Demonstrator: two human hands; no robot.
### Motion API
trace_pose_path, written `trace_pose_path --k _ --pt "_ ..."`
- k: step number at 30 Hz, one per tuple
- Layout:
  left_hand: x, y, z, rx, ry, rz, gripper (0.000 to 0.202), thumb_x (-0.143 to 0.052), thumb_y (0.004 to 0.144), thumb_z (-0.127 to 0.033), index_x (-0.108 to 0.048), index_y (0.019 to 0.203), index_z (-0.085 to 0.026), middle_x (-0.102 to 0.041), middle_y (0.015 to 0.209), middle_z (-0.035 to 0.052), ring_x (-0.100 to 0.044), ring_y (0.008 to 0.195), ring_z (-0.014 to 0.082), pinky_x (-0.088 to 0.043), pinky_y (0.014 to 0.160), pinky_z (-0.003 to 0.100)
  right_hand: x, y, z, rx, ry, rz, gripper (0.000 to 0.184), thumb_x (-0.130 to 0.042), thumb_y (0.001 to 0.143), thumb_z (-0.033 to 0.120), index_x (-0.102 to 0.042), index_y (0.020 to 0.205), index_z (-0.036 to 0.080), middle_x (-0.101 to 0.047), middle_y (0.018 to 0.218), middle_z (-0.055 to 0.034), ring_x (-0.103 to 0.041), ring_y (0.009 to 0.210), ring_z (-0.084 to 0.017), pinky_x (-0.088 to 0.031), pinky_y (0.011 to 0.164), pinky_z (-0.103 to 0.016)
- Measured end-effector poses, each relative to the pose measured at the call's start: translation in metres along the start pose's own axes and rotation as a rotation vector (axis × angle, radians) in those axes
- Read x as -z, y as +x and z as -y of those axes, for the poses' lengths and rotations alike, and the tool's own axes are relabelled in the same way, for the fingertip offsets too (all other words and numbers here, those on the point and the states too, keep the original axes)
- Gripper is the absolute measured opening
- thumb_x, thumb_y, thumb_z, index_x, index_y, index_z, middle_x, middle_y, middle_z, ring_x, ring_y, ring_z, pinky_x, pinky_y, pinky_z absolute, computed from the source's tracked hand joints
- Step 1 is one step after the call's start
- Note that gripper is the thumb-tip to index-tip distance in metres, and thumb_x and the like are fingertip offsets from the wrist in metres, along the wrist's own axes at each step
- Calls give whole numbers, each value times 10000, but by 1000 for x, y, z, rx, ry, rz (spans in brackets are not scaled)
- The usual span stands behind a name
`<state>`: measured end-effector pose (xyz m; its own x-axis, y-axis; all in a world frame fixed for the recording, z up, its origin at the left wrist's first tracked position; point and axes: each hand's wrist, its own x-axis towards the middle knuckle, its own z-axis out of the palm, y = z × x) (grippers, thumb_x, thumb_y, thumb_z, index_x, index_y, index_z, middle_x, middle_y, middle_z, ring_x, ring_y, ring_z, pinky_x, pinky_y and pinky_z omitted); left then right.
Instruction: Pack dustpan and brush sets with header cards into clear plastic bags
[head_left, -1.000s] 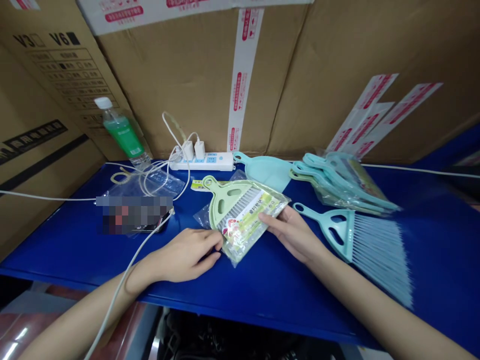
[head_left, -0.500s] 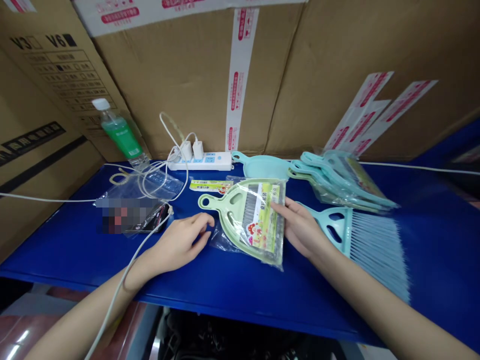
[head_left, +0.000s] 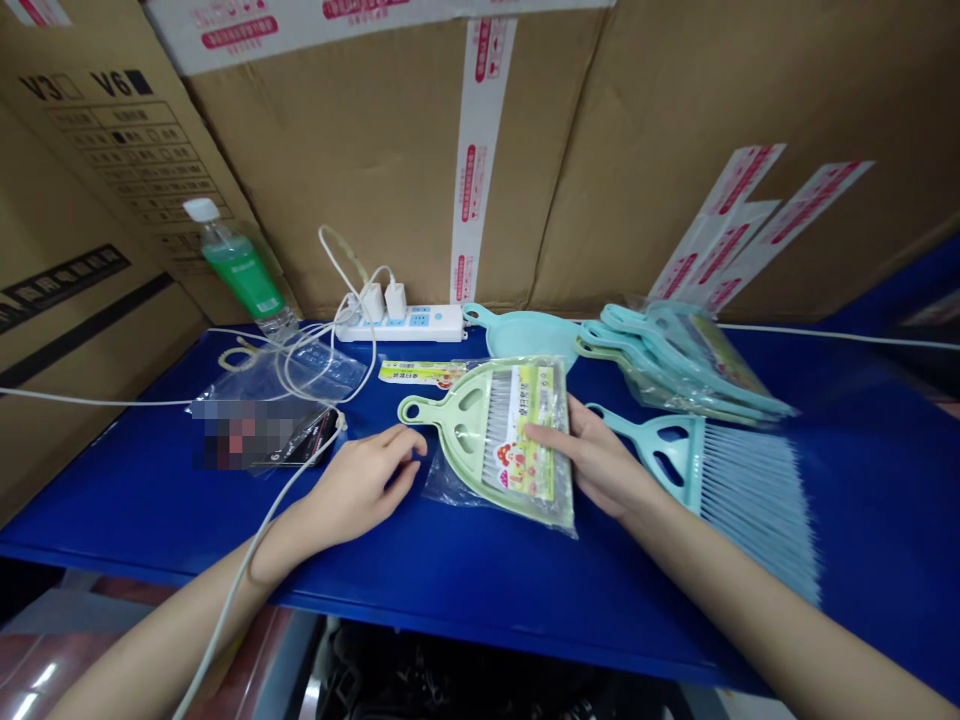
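- Your green set has swung round since a second ago: its handle, then angled up and away, now points to your left.
- Your left hand has moved off the set's near edge; next to half a second ago, little differs beyond a slight turn of the set.
- That swing leaves the handle just beside your left hand, the broad end towards your right hand, and the loose card behind more exposed.
- Your right arm reaches in from the lower right, thumb laid over the printed label; those fingers seem clamped on the set's right edge, though the ones beneath are hidden.
- Your left forearm comes in from the lower left, wrist low by the bench; its fingers curl loosely, thumb apart, holding nothing. You can't tell here whether they touch the handle.
- The set sits mid-bench in its clear bag; whether it rests flat or is slightly raised is unclear.
- Close on its right lies the blue brush; the blue dustpan and the bagged sets lie behind.
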<state>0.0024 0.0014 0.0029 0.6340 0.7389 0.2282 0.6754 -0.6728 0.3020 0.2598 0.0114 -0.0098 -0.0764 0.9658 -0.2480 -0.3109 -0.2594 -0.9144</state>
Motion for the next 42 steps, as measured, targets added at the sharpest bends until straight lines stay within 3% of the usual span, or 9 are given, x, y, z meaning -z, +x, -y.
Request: trace_pose_path --k 3,7,14,23,27,32,42 --pt "2 1 0 58 64 -177 137 -421 919 -166 -494 1027 -208 -562 967 41 -612 800 169 -516 694 298 2 -2 5 -57 5 21 566 -824 531 264 -569 1036 238 -735 1038 -56 -692 953 -293 -570 813 -420" --pt "4 2 0 102 145 -352 258 -535 900 -249 -469 1143 -192 -508 1148 114 -556 1084 258 -513 890 406 5 -5 13 -115 33 15 473 -804 564 227 -583 983 228 -752 959 -47 -718 855 -268 -595 686 -351" --pt "0 -1 2 99 39 -221 421 -449 977 -348 -326 1355 -206 -569 1197 118 -611 1030 240 -536 842 383 4 -4 14 -173 64 -22 450 -732 718 184 -593 1146 208 -762 903 -53 -730 709 -234 -613 602 -333" --pt "3 -1 2 124 39 -194 355 -447 980 -342 -442 1312 -215 -594 1095 81 -639 938 220 -536 773 350 2 -1 14 -237 130 -129 331 -545 872 138 -612 1193 177 -766 858 -62 -737 757 -236 -622 667 -350" --pt "3 -1 1 132 46 -194 344 -435 985 -350 -447 1300 -210 -590 1096 82 -639 943 220 -537 774 352 3 -1 14 -215 124 -139 308 -569 862 147 -623 1165 162 -765 833 -55 -736 749 -232 -617 699 -351" --pt "3 -1 0 110 52 -198 329 -427 988 -337 -434 1289 -207 -587 1090 81 -639 949 222 -542 774 356 7 -2 14 -190 74 10 262 -676 781 174 -658 1042 187 -766 882 -54 -733 737 -225 -615 653 -324" --pt "4 0 -1 85 59 -197 319 -427 985 -331 -425 1274 -195 -582 1103 92 -641 910 216 -545 715 331 6 -5 12 -131 19 40 435 -781 656 248 -608 1053 219 -755 971 -59 -729 797 -247 -603 654 -341"
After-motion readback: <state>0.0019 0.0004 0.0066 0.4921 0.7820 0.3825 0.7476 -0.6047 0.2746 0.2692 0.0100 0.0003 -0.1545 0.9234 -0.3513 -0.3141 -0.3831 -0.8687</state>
